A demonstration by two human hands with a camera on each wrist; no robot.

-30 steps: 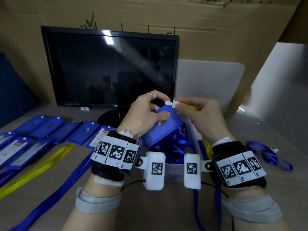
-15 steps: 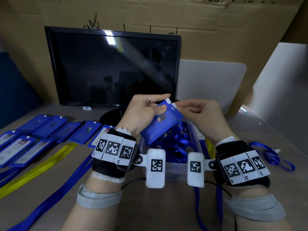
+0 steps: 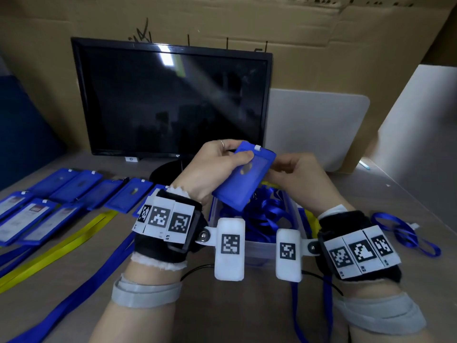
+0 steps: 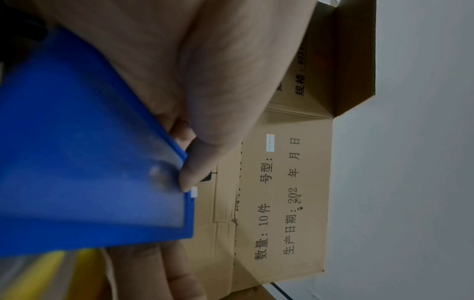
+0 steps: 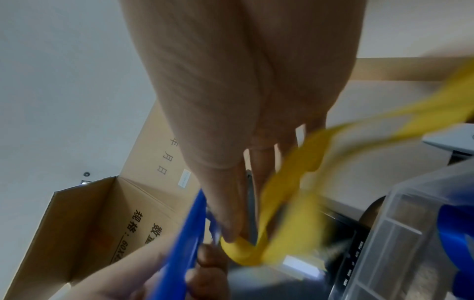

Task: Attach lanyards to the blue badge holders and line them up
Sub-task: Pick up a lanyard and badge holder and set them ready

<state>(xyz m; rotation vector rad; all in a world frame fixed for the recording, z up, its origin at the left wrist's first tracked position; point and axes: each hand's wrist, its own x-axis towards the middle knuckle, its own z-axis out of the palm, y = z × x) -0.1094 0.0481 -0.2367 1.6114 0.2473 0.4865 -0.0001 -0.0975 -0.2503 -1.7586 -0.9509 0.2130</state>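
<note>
My left hand (image 3: 222, 162) grips a blue badge holder (image 3: 244, 179) in the air above the box, thumb across its upper face. A small white clip (image 3: 257, 147) shows at the holder's top edge. My right hand (image 3: 294, 174) is just behind the holder's right side, its fingertips hidden there. In the right wrist view the right hand (image 5: 231, 233) pinches a blurred yellow lanyard (image 5: 290, 182) right next to the holder's edge (image 5: 189, 233). The left wrist view shows the holder (image 4: 89, 162) under my thumb (image 4: 195, 168).
A clear plastic box (image 3: 257, 248) of blue lanyards (image 3: 267, 214) sits below my hands. Several blue badge holders (image 3: 74, 191) lie in rows at the left, with yellow (image 3: 57, 251) and blue (image 3: 81, 288) lanyards trailing. A loose blue lanyard (image 3: 405, 231) lies right. A monitor (image 3: 170, 100) stands behind.
The left hand has tilted the holder so its face turns up towards me. The right hand has slipped from the clip at the top to behind the holder's right side.
</note>
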